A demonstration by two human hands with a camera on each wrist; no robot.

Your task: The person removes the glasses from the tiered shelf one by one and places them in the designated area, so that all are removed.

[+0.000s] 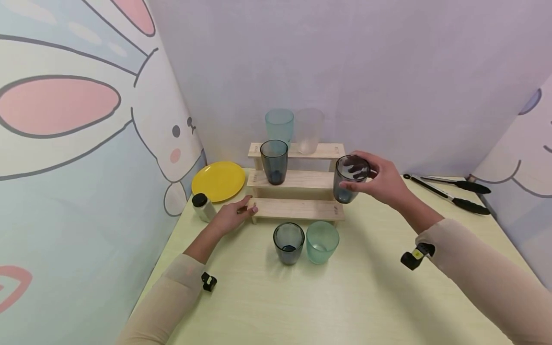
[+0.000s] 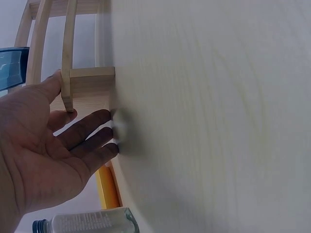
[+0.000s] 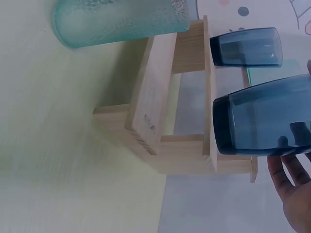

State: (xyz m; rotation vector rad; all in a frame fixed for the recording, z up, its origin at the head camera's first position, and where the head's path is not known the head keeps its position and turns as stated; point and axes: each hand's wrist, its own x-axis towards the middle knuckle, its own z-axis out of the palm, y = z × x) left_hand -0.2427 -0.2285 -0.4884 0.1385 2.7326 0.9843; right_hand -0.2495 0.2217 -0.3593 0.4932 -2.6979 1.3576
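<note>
A smoky blue drinking glass point(image 1: 345, 191) is gripped in my right hand point(image 1: 379, 179), its base at the right end of the wooden tiered shelf point(image 1: 297, 209). In the right wrist view this glass point(image 3: 267, 116) overlaps the middle tier. My left hand point(image 1: 230, 216) pinches the left end of the lowest tier; the left wrist view has thumb and index finger at the board's end point(image 2: 68, 92), other fingers extended. Another smoky glass point(image 1: 274, 163) stands on the middle tier. A light blue glass point(image 1: 279, 125) and a frosted clear glass point(image 1: 308, 132) stand on top.
In front of the shelf, a dark glass point(image 1: 288, 244) and a green glass point(image 1: 322, 243) stand side by side on the table. A yellow plate point(image 1: 219, 182) and a black-capped bottle point(image 1: 204, 208) are at the left. Tongs point(image 1: 448, 192) lie at the right; a wall rises behind.
</note>
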